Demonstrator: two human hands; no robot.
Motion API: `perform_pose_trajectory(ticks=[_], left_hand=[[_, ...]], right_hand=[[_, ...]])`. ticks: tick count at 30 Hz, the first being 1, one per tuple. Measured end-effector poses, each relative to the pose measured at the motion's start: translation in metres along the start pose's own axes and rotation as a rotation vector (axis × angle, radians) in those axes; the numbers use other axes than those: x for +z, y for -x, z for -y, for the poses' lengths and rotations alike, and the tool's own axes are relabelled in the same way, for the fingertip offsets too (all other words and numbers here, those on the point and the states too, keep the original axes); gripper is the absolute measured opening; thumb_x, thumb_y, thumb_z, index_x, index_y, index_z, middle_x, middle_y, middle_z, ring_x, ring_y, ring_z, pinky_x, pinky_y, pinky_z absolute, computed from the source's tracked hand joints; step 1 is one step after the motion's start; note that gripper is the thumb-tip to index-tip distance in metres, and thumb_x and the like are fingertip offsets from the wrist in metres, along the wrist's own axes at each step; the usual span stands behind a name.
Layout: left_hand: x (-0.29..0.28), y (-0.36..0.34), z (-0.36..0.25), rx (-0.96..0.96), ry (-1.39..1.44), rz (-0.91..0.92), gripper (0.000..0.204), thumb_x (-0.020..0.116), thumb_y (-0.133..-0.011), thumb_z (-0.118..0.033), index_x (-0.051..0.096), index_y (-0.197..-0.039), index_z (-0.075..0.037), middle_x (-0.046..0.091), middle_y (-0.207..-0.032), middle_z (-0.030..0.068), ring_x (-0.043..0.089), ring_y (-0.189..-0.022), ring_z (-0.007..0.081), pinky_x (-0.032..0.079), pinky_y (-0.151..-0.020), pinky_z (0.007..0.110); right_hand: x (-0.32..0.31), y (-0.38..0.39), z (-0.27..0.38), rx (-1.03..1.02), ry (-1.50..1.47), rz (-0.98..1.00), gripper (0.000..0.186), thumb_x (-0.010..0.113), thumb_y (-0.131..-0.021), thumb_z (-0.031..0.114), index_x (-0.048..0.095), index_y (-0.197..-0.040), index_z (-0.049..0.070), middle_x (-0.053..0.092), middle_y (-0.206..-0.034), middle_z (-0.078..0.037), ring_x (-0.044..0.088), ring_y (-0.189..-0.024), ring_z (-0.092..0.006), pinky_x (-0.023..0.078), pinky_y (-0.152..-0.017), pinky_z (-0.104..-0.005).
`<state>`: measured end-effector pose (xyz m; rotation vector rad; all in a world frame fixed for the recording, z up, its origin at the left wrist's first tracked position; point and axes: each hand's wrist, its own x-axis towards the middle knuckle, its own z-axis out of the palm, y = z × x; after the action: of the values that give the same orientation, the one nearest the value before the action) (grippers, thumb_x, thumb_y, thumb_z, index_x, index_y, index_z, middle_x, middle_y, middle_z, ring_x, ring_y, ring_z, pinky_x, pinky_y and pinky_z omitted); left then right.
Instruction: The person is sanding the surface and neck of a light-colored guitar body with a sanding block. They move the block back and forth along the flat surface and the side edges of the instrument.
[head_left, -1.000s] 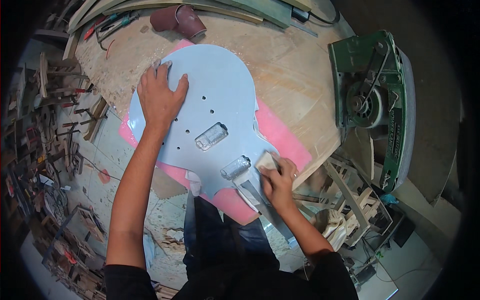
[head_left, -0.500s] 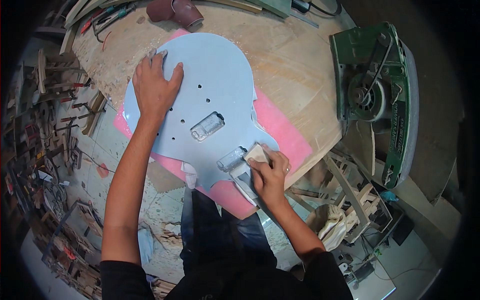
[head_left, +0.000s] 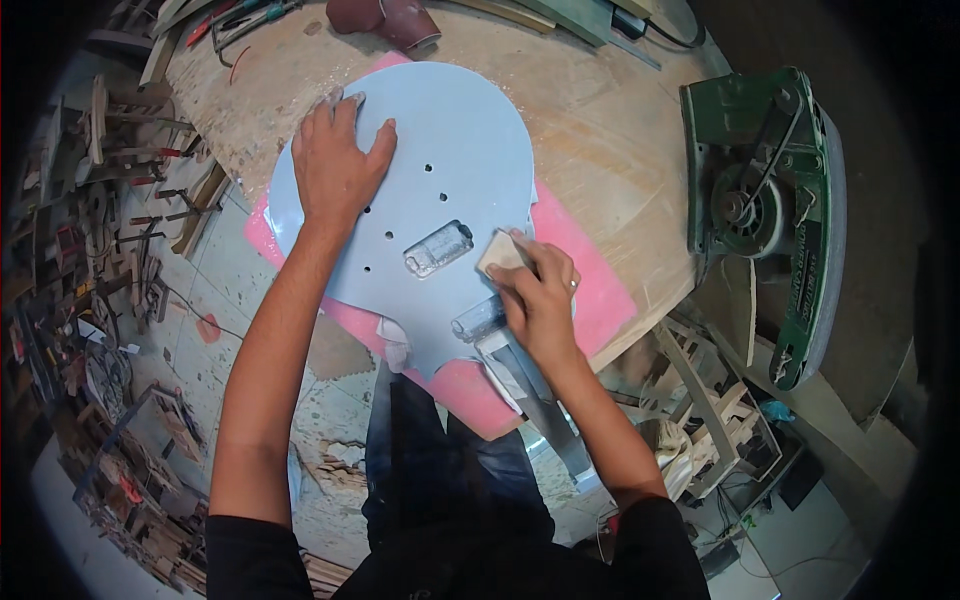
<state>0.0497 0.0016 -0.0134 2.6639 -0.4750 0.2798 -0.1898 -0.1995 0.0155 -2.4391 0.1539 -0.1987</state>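
1. Pale-blue guitar body [head_left: 415, 215] flat on pink pad [head_left: 600, 285]; grey neck [head_left: 550, 425] runs past pad's near edge.
2. L hand [head_left: 343, 160]: thumb splayed, on body's upper-L edge.
3. R hand [head_left: 540, 300]: pinching pale block [head_left: 503, 255] on body, nr R edge.
4. Wide gap across bench [head_left: 610, 150], body to green machine [head_left: 760, 210].
5. Cnt: 2 pockets [head_left: 438, 249], 5 holes [head_left: 443, 197] visible, 1 block.

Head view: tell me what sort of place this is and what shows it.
Most likely a woodworking workshop, perhaps a guitar maker's: a pale blue guitar body lies over the dusty wooden bench, with a green machine to its right.
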Motion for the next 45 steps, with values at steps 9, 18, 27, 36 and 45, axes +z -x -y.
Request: perform_pose_trajectory(ticks=[9,18,27,36,45], left_hand=[[-0.002,0.000,-0.001,-0.012,-0.020,-0.003,0.059,0.073,-0.092,-0.044,0.067,-0.133,-0.002,0.063,-0.134,0.0218,0.056,-0.130,0.0403,0.041,-0.113,0.051],[-0.002,0.000,0.000,0.000,-0.022,-0.022,0.058,0.074,-0.092,-0.045,0.067,-0.129,0.000,0.063,-0.130,0.0223,0.056,-0.127,0.0399,0.042,-0.110,0.051],[-0.002,0.000,0.000,-0.005,-0.045,-0.029,0.059,0.073,-0.092,-0.045,0.068,-0.131,-0.001,0.062,-0.132,0.0221,0.056,-0.128,0.0394,0.041,-0.111,0.051],[-0.001,0.000,0.001,-0.037,-0.013,0.001,0.056,0.073,-0.091,-0.045,0.070,-0.128,-0.003,0.062,-0.133,0.0192,0.055,-0.130,0.0372,0.039,-0.113,0.051],[-0.003,0.000,0.000,-0.033,0.004,0.001,0.057,0.074,-0.091,-0.043,0.068,-0.129,-0.002,0.064,-0.129,0.0218,0.057,-0.126,0.0406,0.042,-0.110,0.052]], right_hand=[[-0.003,0.011,-0.003,0.047,-0.002,0.006,0.024,0.081,-0.081,0.004,0.079,-0.102,0.015,0.065,-0.143,-0.013,0.056,-0.123,-0.0387,0.038,-0.106,-0.0485],[-0.012,0.009,-0.004,0.045,0.032,0.085,0.030,0.081,-0.077,0.002,0.079,-0.103,0.016,0.064,-0.146,-0.013,0.054,-0.124,-0.0389,0.038,-0.105,-0.0481],[-0.016,0.001,-0.013,-0.035,0.066,0.099,0.033,0.079,-0.076,0.000,0.078,-0.104,0.017,0.065,-0.143,-0.011,0.055,-0.119,-0.0390,0.040,-0.103,-0.0510],[-0.018,0.007,-0.001,-0.120,0.064,0.230,0.035,0.078,-0.075,0.001,0.077,-0.105,0.018,0.065,-0.139,-0.011,0.055,-0.122,-0.0384,0.040,-0.103,-0.0526],[-0.004,0.023,0.020,-0.203,0.064,0.225,0.035,0.078,-0.073,0.000,0.076,-0.101,0.020,0.067,-0.137,-0.007,0.057,-0.122,-0.0364,0.040,-0.101,-0.0517]])
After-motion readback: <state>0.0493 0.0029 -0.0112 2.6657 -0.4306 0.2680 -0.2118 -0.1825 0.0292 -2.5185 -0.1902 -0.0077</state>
